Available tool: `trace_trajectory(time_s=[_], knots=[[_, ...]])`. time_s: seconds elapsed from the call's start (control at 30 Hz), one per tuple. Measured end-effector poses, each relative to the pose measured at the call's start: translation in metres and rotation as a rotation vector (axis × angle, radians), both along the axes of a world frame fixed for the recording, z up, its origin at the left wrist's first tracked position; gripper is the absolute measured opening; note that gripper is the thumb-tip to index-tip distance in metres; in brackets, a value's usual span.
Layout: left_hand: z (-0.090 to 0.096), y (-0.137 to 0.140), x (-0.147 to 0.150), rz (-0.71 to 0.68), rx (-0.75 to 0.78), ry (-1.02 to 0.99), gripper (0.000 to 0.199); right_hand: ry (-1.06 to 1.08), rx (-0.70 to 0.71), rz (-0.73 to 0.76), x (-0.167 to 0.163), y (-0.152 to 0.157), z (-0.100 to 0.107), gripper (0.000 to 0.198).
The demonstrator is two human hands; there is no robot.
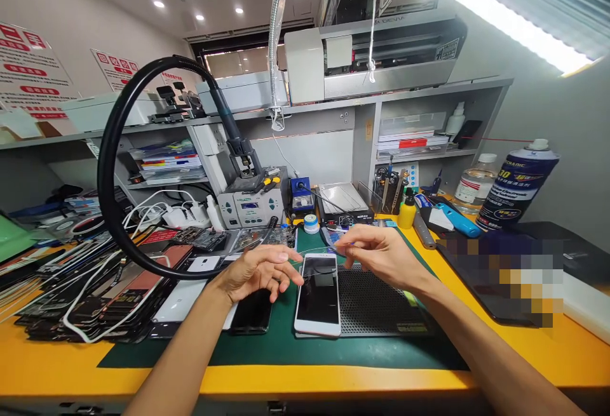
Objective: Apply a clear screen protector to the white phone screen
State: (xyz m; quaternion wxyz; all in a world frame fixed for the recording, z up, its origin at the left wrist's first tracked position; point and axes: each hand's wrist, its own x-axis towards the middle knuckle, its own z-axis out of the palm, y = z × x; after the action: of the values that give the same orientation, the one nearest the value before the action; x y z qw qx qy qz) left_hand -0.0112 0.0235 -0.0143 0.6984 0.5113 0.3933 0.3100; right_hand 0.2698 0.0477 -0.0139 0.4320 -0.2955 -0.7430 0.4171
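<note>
A white phone with a dark screen (319,292) lies face up on the green mat (281,354). My left hand (264,270) is open, fingers loosely spread, at the phone's left edge; whether a fingertip touches it I cannot tell. Above the phone's upper right corner, my right hand (374,254) is closed in a pinch. What sits in that pinch is too small to make out; a thin pale line runs from near its fingertips toward my left hand. Under the right forearm lies a black perforated pad (376,308), beside the phone.
Stacked phone parts (109,295) and a black phone (250,311) lie left. A thick black hose (107,168) arches over them from a grey rework station (252,203). At right stand a spray can (517,184) and a clear bottle (474,181). A lit lamp (509,19) hangs overhead.
</note>
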Motion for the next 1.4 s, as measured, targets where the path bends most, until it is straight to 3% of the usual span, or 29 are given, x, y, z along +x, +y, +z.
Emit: trace_trajectory(time_s=[0.1,0.27,0.47,0.63,0.83,0.93,1.0,1.07,1.13,1.23,1.4], knots=[[0.002,-0.002,-0.001,-0.023,0.055,0.051,0.039,-0.112,-0.057,0.003,0.004,0.001,0.003,0.029],[0.003,-0.004,0.002,-0.004,0.191,0.202,0.048,-0.24,-0.135,0.167,0.007,-0.001,0.006,0.048],[0.004,-0.01,0.0,-0.055,0.409,0.354,0.055,-0.425,-0.2,0.217,0.005,-0.005,0.011,0.052],[0.004,-0.014,0.001,-0.036,0.551,0.465,0.062,-0.515,-0.164,0.203,0.008,-0.009,0.016,0.054],[0.01,-0.019,0.0,0.012,0.664,0.458,0.064,-0.452,-0.096,0.174,0.006,-0.009,0.009,0.049],[0.013,-0.015,-0.01,0.175,0.682,0.308,0.056,-0.398,-0.064,0.132,0.006,-0.002,0.001,0.047],[0.012,-0.006,-0.023,0.479,0.72,0.256,0.05,-0.358,-0.034,0.095,0.006,0.003,-0.004,0.047],[0.01,0.004,-0.041,0.906,0.708,0.419,0.046,-0.3,-0.014,0.058,0.006,0.008,-0.008,0.048],[0.006,0.013,-0.061,1.087,0.641,0.535,0.042,-0.244,-0.015,0.023,0.005,0.01,-0.009,0.049],[0.0,0.02,-0.086,1.172,0.52,0.684,0.034,-0.196,-0.026,-0.018,0.003,0.009,-0.007,0.05],[-0.008,0.027,-0.093,1.117,0.395,0.722,0.036,-0.141,0.01,-0.027,0.0,0.006,-0.005,0.05]])
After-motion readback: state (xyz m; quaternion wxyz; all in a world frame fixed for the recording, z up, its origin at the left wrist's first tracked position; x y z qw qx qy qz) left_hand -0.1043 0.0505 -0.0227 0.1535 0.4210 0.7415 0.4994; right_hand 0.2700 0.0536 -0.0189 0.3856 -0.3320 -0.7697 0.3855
